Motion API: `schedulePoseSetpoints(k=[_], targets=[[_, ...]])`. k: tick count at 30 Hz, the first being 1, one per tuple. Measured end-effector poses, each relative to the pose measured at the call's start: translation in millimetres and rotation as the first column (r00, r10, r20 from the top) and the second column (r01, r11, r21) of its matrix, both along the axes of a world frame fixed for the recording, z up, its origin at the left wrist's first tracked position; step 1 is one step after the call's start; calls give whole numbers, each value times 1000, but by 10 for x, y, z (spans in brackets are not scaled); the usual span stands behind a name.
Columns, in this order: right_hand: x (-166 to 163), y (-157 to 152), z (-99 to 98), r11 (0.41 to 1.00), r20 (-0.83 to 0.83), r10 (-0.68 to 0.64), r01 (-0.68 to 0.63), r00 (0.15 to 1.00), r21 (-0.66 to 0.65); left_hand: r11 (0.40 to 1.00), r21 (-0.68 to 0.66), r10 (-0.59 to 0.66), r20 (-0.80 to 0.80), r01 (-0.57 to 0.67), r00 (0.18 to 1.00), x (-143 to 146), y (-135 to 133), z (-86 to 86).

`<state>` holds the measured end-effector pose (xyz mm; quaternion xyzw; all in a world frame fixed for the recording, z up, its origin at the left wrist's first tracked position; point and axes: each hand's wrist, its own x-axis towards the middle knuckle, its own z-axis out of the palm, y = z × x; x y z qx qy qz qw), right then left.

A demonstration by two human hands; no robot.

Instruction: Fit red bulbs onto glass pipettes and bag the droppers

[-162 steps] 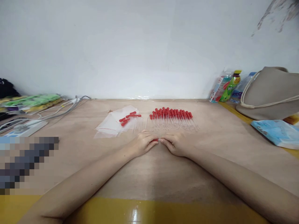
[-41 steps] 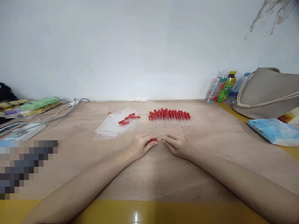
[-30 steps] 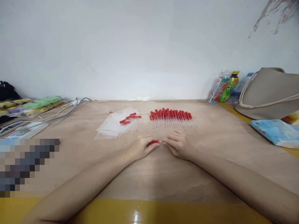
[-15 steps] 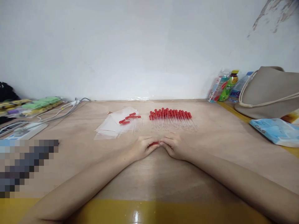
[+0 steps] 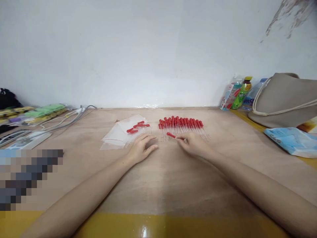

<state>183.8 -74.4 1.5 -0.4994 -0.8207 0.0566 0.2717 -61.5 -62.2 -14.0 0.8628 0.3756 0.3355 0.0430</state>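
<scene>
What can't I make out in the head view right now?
Head view:
Held dropper: most of its tube, hidden by the right hand.
Loose tubes: lower ends, hidden by the left hand.
Row of droppers: exact count, lost where they overlap.
Dark object: obscured by pixelation.
Grey bag: cut off by the right edge.

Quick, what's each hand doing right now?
Left hand: open, nothing seen in it.
Right hand: closed, pinching a thin dropper with a red, rubbery-looking bulb.

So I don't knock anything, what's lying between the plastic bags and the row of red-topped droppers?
In the head view, thin clear tubes, partly hidden by the left hand, with tabletop beyond them.
</scene>
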Motion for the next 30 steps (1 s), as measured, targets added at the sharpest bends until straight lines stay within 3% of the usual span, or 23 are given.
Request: schedulePoseSetpoints(k=[4, 8, 13, 19, 21, 24, 28, 30], targets=[[-69, 320, 157, 959, -138, -265, 246, 954, -138, 991, -124, -71, -91, 59, 993, -34, 15, -11], [-382, 627, 185, 903, -17, -400, 390, 917, -179, 986, -140, -111, -111, 95, 988, -13, 21, -40], [-714, 823, 88, 856, 43, -489, 489, 871, -167, 985, -131, -123, -104, 109, 987, -29, 34, -61], [-739, 842, 36, 838, 93, -518, 526, 850, -145, 991, -85, -109, -80, 103, 991, -25, 30, -67], [-745, 804, 42, 841, 100, -514, 523, 852, -135, 1000, -12, -28, -50, 28, 998, -34, 71, -62], [-826, 729, 55, 872, 108, -470, 480, 876, -100, 978, 101, 181, 18, -182, 983, -110, 212, -53], [-1020, 650, 61, 908, 172, -370, 394, 913, -139, 860, 145, 492, 12, -489, 870, -346, 455, -38], [-1096, 634, 59, 909, 200, -347, 381, 916, -168, 808, 122, 582, -22, -576, 813, -478, 548, -31]])
